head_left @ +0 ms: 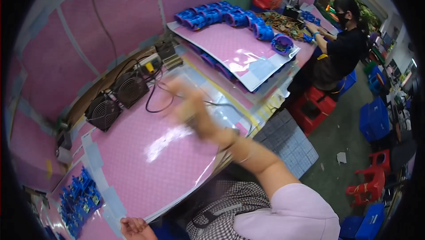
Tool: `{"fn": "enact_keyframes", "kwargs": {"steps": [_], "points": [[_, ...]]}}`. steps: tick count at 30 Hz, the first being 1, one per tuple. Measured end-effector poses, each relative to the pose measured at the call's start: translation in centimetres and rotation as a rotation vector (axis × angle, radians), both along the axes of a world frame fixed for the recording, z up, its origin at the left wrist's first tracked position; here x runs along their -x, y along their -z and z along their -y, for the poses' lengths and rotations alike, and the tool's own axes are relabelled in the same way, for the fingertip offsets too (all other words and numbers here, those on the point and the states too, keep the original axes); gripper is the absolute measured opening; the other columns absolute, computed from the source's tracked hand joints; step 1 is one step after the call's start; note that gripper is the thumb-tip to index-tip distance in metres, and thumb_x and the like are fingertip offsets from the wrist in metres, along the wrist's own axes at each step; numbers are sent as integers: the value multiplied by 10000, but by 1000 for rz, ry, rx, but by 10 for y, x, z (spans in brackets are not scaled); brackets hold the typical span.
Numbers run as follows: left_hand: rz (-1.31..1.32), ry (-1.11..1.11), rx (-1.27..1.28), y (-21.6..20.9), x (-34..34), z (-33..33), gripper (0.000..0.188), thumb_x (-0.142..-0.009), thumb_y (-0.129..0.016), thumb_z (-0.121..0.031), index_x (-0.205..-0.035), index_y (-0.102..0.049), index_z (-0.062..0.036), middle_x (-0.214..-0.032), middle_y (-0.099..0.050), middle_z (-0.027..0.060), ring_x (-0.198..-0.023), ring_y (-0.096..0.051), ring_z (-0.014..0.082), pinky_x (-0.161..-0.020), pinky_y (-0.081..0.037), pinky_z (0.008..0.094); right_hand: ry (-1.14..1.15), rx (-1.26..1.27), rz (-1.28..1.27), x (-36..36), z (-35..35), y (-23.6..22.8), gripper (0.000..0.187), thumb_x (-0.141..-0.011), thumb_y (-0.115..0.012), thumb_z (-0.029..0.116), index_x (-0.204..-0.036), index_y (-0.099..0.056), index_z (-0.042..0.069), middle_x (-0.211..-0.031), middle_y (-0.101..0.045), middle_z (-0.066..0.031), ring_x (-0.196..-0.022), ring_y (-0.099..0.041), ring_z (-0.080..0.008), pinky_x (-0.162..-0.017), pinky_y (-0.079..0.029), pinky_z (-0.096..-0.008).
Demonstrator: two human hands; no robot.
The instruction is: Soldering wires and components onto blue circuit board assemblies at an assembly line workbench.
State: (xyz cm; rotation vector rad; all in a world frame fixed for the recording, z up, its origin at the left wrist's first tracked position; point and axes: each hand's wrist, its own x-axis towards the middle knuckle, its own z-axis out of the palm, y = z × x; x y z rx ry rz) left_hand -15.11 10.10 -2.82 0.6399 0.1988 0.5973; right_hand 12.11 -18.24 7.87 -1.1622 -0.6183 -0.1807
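Observation:
My right hand (195,109) reaches over the pink-covered table (133,165), smeared by motion. Its fingers are too blurred to show whether they hold anything. Below it lies the glossy clear sheet over the pink surface. My left hand (134,227) is low at the table's near edge, its fingers curled in, with nothing visible in them. Left of that hand sits a cluster of small blue plastic parts (79,198). Farther off, rows of round blue and purple plastic housings (212,16) stand on a pink-topped board (217,45).
Two black fans (104,110) with cables stand along the left wall by a power strip (148,63). At the far right a person (345,45) handles parts beside a brown heap (283,25). Red stools (312,107) and blue crates (374,118) stand on the floor.

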Motion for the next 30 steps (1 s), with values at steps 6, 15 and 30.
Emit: {"fn": "enact_keyframes", "kwargs": {"steps": [6, 15, 30], "points": [[-99, 70, 81, -29, -26, 37, 241, -977, -479, -243, -1002, -620, -49, -512, -356, -6, -443, -308, 104, -557, -325, 267, 1585, 483, 140, -90, 303, -12, 408, -670, -765, 65, -983, -503, 72, -905, -595, -154, -855, -587, -333, -759, -454, -394], [-42, 291, 38, -21, -33, 53, 238, -954, -510, -264, -865, -615, -69, -535, -424, -3, -441, -282, 98, -526, -277, 279, 1677, 667, 30, -138, 393, 43, 312, -745, -584, -59, -985, -501, 122, -745, -610, -130, -697, -616, -261, -606, -465, -391], [-609, -222, -1455, -64, -68, 81, 124, -826, -693, -95, -769, -661, 10, -660, -553, 37, -550, -442, 117, -510, -340, 268, 72, 677, 104, 56, 11, 50, 340, -741, -752, 4, -974, -505, 21, -1041, -679, -158, -934, -656, -194, -812, -498, -279]]}}
